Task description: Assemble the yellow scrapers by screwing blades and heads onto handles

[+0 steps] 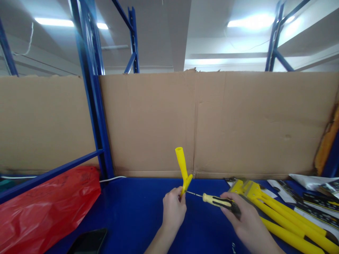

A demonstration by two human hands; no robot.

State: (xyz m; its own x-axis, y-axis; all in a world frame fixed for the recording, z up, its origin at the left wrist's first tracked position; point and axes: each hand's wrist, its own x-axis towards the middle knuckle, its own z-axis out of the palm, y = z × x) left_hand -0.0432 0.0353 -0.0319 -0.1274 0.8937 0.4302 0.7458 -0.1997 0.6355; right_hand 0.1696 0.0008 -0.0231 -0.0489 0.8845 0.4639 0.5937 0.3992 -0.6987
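My left hand (174, 207) is closed around the lower end of a yellow forked part with a hollow tube end (181, 162), which stands tilted above the table. In my right hand (242, 215) is a screwdriver (215, 201) with a cream and black handle, its fingers wrapped round the back of the grip. The thin shaft points left, and its tip meets the yellow part near my left fingertips. Whether a screw sits at the tip is too small to tell.
On the right lie several yellow long-handled tools (280, 211) and black-and-white packages (317, 208). A red plastic bag (53, 208) and a dark phone (88, 241) are at left on the blue table (132, 211). Cardboard (148, 123) and a blue rack post (92, 91) stand behind.
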